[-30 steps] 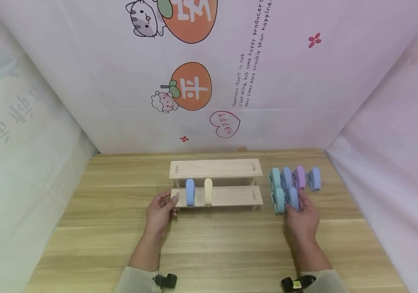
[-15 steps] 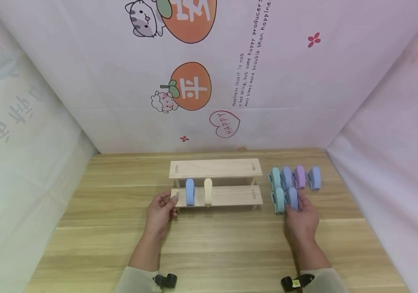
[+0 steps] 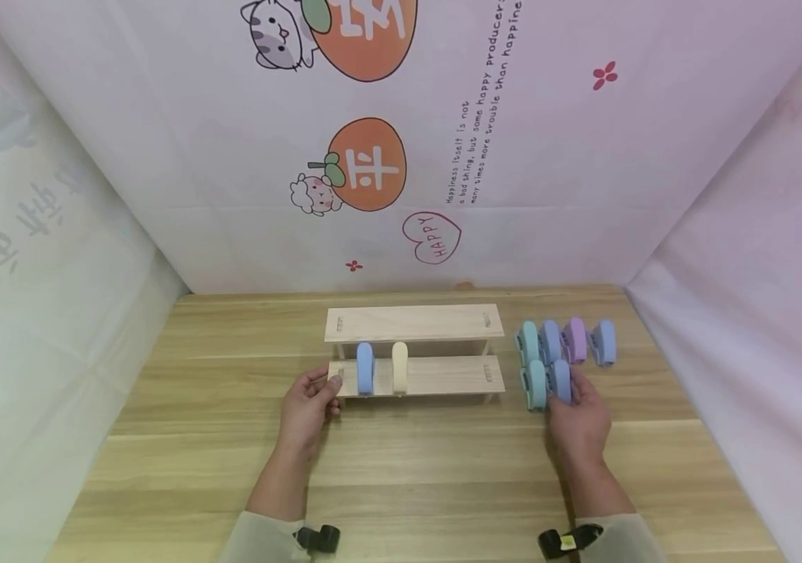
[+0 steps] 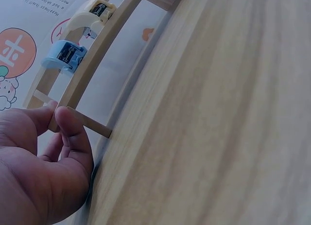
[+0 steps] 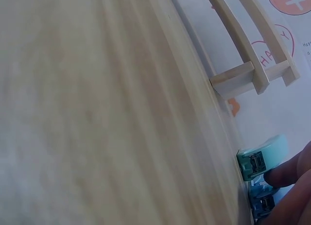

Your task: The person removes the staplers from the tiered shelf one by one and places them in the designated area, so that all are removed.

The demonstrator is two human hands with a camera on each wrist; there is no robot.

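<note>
My left hand [image 3: 305,416] pinches the left end of the lower board of a two-tier wooden rack [image 3: 452,375], thumb on top. In the left wrist view, the fingertips meet at the board's corner beside a rack leg [image 4: 92,124]. A blue clip [image 3: 365,369] and a cream clip [image 3: 399,369] are fixed on that board. Over at the right, my right hand [image 3: 581,424] holds a blue clip [image 3: 561,382] between thumb and fingers. It stands on the table, right beside a teal clip [image 3: 534,385]; the fingers partly cover it in the right wrist view.
Behind the held clip, a row on the wooden table [image 3: 401,485] has a teal clip [image 3: 527,342], a blue clip [image 3: 549,342], a purple clip [image 3: 574,341] and another blue clip [image 3: 603,342]. The rack's upper board [image 3: 415,322] stands behind the lower one. Printed cloth [image 3: 542,242] encloses the table.
</note>
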